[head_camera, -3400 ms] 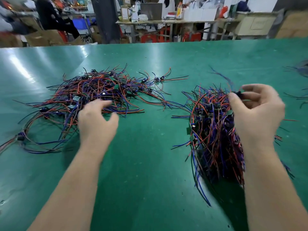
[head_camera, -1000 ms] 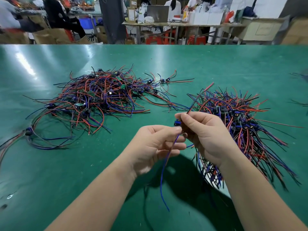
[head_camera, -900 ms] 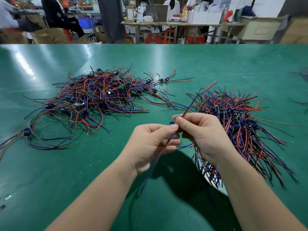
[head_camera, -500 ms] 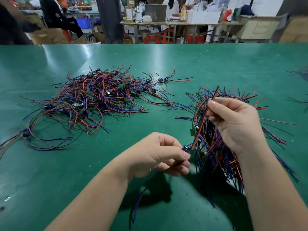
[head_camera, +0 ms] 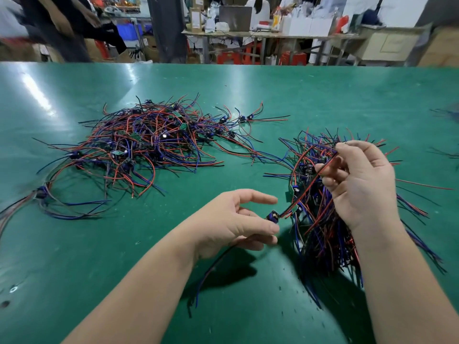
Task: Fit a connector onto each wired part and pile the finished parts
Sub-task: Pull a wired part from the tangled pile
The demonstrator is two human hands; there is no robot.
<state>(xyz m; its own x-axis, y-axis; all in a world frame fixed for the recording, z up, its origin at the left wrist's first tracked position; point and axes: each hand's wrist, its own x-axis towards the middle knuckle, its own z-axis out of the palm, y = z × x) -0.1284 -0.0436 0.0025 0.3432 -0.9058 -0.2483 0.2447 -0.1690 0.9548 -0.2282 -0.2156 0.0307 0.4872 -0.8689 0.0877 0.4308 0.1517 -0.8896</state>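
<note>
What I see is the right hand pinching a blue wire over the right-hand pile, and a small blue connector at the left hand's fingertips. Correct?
Not quite. In the head view the wire that the right hand pinches is red, not blue. The rest holds: it is over the right-hand pile, and the small blue connector is at the fingertips of the left hand.

Over the green table (head_camera: pixel 248 90), the right hand (head_camera: pixel 360 187) pinches a red wire (head_camera: pixel 301 193) that slants down to a small blue connector (head_camera: pixel 272 216) just beside the left hand (head_camera: pixel 231 224), whose fingers are loosely spread. Whether it grips anything I can't tell. A tangled pile (head_camera: pixel 149 140) lies off to the left, and a second pile (head_camera: pixel 323 232) sits under the right hand.
</note>
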